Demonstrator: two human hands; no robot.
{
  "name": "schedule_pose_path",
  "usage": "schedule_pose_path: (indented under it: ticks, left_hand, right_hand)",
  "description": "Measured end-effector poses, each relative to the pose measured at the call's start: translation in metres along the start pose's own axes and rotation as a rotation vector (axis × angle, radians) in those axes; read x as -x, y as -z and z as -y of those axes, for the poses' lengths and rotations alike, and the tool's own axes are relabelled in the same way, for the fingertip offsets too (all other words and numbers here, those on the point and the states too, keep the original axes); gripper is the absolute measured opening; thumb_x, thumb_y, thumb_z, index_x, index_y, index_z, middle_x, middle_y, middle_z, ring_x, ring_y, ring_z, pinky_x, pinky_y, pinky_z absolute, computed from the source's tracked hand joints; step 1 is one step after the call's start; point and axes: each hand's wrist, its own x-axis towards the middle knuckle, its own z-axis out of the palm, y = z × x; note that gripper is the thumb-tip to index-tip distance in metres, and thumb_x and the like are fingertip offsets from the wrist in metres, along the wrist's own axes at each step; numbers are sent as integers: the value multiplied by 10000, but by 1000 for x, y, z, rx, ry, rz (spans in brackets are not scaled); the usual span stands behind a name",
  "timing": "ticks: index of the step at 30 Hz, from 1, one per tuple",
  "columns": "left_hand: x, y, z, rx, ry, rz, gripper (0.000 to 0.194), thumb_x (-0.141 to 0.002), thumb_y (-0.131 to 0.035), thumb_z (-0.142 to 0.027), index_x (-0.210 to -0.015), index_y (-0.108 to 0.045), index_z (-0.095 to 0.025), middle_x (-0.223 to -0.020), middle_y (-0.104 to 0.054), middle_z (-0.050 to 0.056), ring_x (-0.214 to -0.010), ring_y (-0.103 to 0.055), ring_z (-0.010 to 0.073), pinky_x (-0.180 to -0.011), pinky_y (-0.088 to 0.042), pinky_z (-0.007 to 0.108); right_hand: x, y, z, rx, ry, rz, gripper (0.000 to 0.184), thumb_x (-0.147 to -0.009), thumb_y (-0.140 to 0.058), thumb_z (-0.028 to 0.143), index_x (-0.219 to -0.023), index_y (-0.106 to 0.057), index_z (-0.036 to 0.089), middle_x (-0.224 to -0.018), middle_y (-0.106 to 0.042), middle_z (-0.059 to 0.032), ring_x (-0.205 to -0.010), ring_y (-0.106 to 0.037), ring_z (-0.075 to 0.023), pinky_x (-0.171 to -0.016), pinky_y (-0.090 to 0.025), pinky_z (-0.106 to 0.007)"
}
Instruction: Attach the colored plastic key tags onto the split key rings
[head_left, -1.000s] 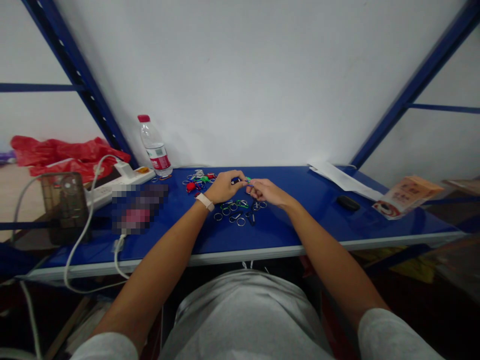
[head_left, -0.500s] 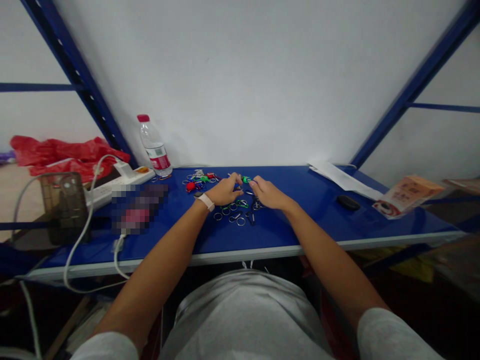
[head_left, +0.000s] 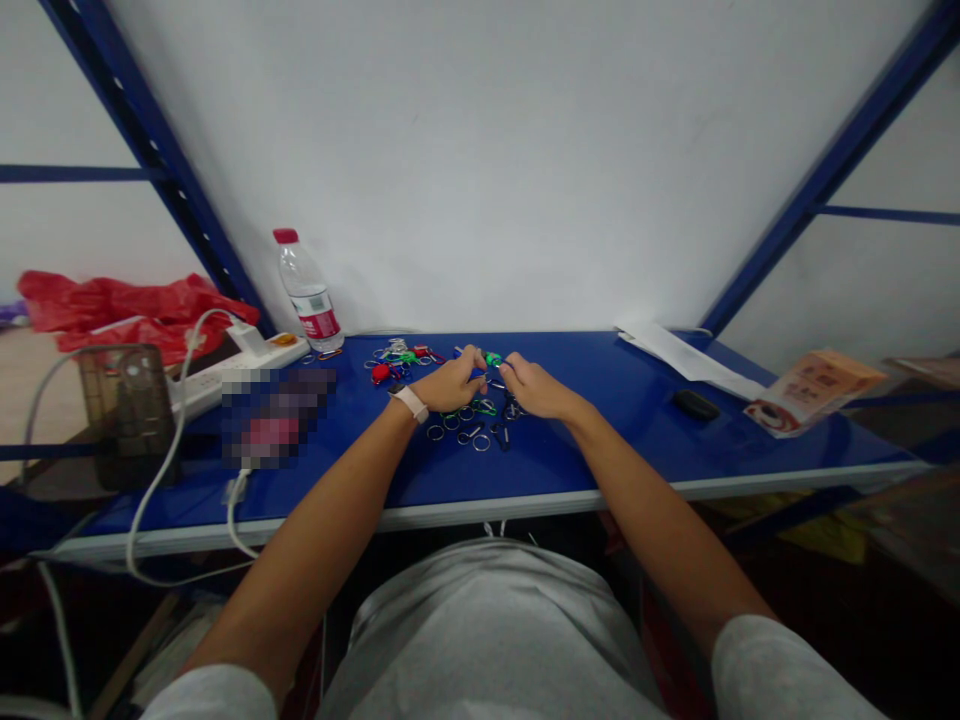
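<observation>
My left hand [head_left: 450,382], with a pale watch band at its wrist, is closed with the fingers curled over the blue tabletop. What its fingertips pinch is too small to make out, though a bit of blue shows under them. My right hand [head_left: 538,386] is closed, thumb against fingers, at one end of a small green keychain piece [head_left: 492,359] that lies between the two hands. Below the hands are loose key rings [head_left: 481,442] and small carabiner clips [head_left: 504,436]. Left of my left hand lies a pile of coloured keychains with a red ball [head_left: 381,373].
A water bottle [head_left: 311,300] stands at the back left, near a white power strip [head_left: 217,380] and a blurred-out phone [head_left: 277,420] on a cable. On the right are papers [head_left: 686,360], a black oval case [head_left: 696,405] and an orange-and-white box [head_left: 814,392].
Both hands stay in nearly the same place. The green piece between them shows slightly more now, and the fingers have shifted only a little.
</observation>
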Motion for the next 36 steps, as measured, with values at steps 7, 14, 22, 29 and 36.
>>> schedule_pose_path:
  ticks: [7, 14, 22, 29, 36]
  left_hand:
    - [0, -1, -5, -38, -27, -5, 135, -879, -476, -146, -979, -405, -204, -828, -676, 34, -710, -627, 164, -695, -458, 296]
    - [0, 0, -8, -62, -77, -10, 142, -873, -482, -143, -984, -419, -205, -838, -681, 39, -761, -638, 179, -725, -463, 314]
    - [0, -3, -8, -103, -87, -50, 147, -879, -512, -168, -998, -431, -197, -873, -684, 58, -752, -655, 198, -700, -457, 312]
    - [-2, -3, -5, -157, -67, -129, 156, -877, -509, -156, -1008, -435, -197, -829, -692, 56, -723, -660, 208, -686, -447, 310]
    - [-3, -3, 0, -216, -55, -175, 159, -863, -534, -168, -1004, -462, -186, -853, -684, 73, -732, -661, 226, -691, -446, 325]
  right_hand:
    - [-2, -2, -2, 134, -9, -22, 283, -1035, -301, 341, -1007, -525, 171, -898, -706, -143, -790, -654, -254, -635, -341, -295]
    - [-4, -7, 2, 235, -72, -19, 331, -1040, -266, 342, -1070, -525, 139, -943, -717, -191, -880, -683, -304, -664, -370, -312]
    - [-3, -13, 12, 242, -122, -15, 362, -1041, -247, 349, -1095, -525, 123, -979, -714, -213, -906, -688, -319, -677, -386, -325]
    - [-3, -12, 12, 174, -99, -28, 351, -1042, -265, 342, -1060, -552, 140, -961, -720, -185, -892, -685, -296, -671, -366, -308]
    - [-5, -10, 8, 123, -128, -55, 288, -1034, -350, 356, -1060, -558, 160, -949, -726, -140, -863, -675, -251, -670, -360, -272]
